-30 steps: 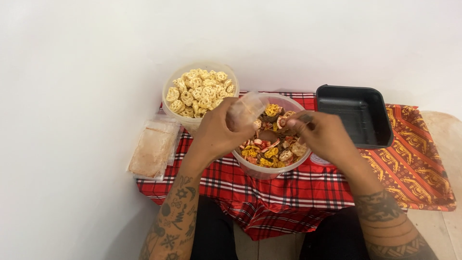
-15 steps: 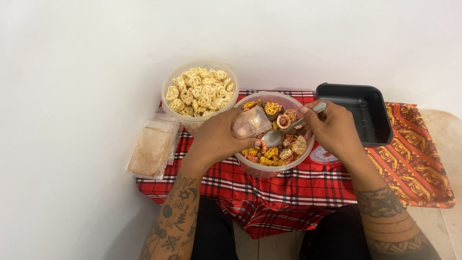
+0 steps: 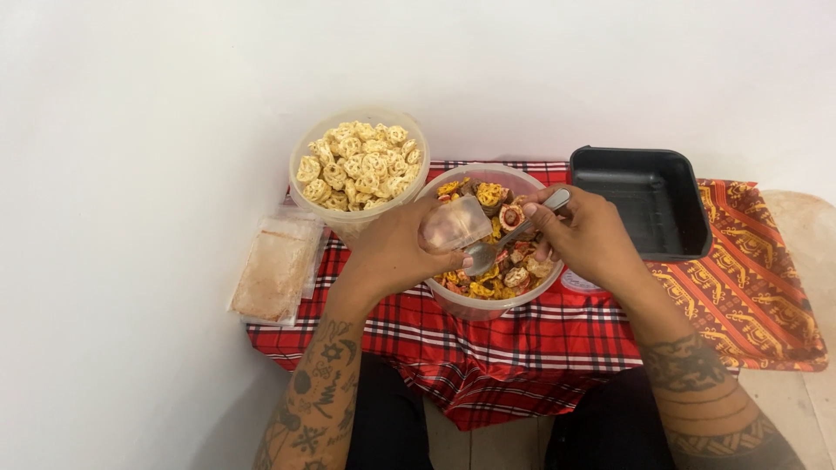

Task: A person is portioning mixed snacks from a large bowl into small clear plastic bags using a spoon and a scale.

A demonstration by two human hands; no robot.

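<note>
Over a clear plastic tub of red-and-yellow crackers (image 3: 488, 280), the left hand (image 3: 396, 252) grips a small clear plastic bag (image 3: 453, 224); the right hand (image 3: 585, 235) clasps a metal spoon (image 3: 505, 239).

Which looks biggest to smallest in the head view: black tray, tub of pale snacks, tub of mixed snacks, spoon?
1. black tray
2. tub of mixed snacks and tub of pale snacks: they look alike, and hands cover part of the mixed one, so no ranking.
3. spoon, clearly smallest.
</note>
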